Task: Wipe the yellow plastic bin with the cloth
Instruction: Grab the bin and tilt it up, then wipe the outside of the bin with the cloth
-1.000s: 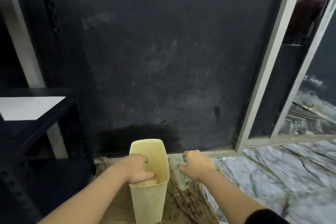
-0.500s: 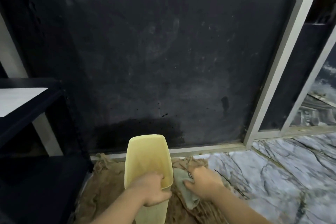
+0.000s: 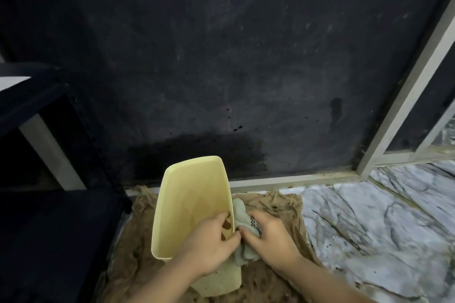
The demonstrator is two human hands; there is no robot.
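The tall yellow plastic bin (image 3: 190, 206) stands on the brown sacking mat (image 3: 275, 206) near its wall-side edge. Left hand (image 3: 209, 246) clamps the bin's right rim; right hand (image 3: 269, 238) bunches the pale grey-green cloth (image 3: 242, 214) against the outer right wall. Long axis vertical, so right hand's nearer.

Dim dark wall (image 3: 246, 56), marble floor (image 3: 381, 216), black shelving (image 3: 37, 106) at left.
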